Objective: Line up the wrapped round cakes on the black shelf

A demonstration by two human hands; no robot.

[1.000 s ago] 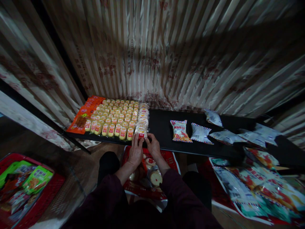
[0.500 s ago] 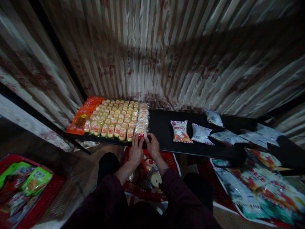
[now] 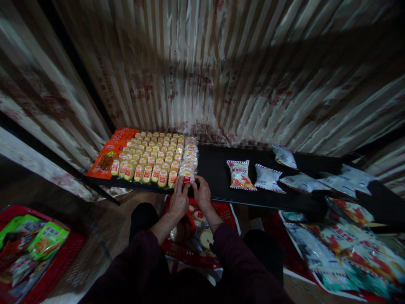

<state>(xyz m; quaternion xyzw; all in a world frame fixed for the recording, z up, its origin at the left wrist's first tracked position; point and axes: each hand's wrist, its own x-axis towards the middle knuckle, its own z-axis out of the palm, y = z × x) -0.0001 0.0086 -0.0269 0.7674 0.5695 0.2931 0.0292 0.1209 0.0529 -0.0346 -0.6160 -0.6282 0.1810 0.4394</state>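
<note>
A clear-wrapped round pastry with a red label (image 3: 187,178) lies at the front end of a column of pale wrapped pastries (image 3: 190,154). My left hand (image 3: 179,202) reaches its near left side with fingers together and pressed on the wrapper. On its right side, the fingertips of my right hand (image 3: 202,193) are curled against it. Left of that column stand tight rows of small yellow wrapped cakes (image 3: 155,154). Below my forearms, a red container (image 3: 234,219) holds more round pastries, partly covered by my arms.
The black shelf (image 3: 211,169) runs left to right before a striped curtain (image 3: 202,63). An orange packet (image 3: 109,158) lies at its left end; a snack bag (image 3: 240,174) and several others lie rightward. Baskets of packets flank me: a red basket (image 3: 74,249) left, heaped bags (image 3: 351,249) right.
Both hands have shifted very slightly left and toward me, still at the front pastry. The rows on the shelf look the same.
</note>
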